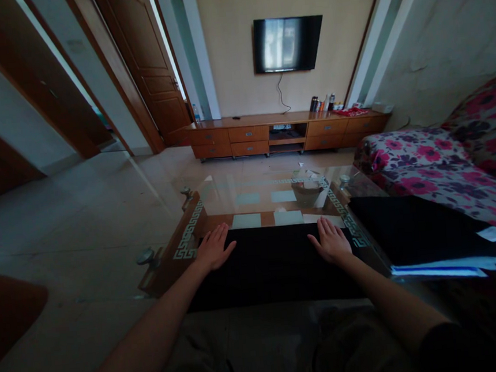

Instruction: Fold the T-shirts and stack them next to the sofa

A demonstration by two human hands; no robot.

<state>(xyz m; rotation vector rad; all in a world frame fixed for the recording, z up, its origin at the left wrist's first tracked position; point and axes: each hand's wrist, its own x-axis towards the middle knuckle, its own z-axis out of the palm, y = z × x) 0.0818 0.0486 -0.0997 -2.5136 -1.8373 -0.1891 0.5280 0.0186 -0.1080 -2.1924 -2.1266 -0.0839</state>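
A black cloth lies spread flat along the near side of the glass coffee table. On its left far corner rests my left hand, palm down with the fingers stretched out. My right hand lies the same way near the right far corner, its fingers extended and the thumb apart. Neither hand grips anything. To the right of my right hand sits a folded black stack with white and blue layers at its near edge and a white label on its right side.
A sofa with a flowered cover stands along the right. Under the glass is a bowl-like object. Beyond the table, a low wooden cabinet carries bottles below a wall-mounted television. A brown rounded piece sits at the left edge.
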